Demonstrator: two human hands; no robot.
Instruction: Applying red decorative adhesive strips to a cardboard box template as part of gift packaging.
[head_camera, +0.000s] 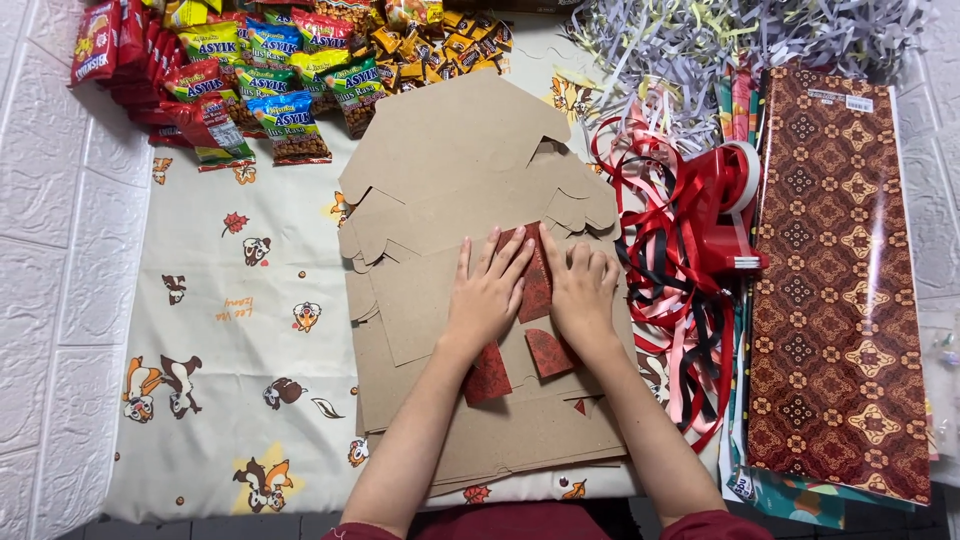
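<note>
A stack of brown cardboard cut-outs (450, 170) shaped like a house lies in the middle of the cloth. Red patterned paper pieces (536, 285) sit on the top sheet. My left hand (487, 295) lies flat with fingers spread, pressing on the cardboard and the edge of the red piece. My right hand (582, 295) presses down beside it, fingers curled on the same red piece. Two smaller red pieces (549, 352) show below my wrists.
Snack packets (270, 80) are piled at the back left. Shredded paper (700, 40) lies at the back right. A tangle of red and black ribbon (690, 250) and a roll of brown patterned wrapping paper (835, 280) sit to the right. A printed cloth (230, 330) covers the table.
</note>
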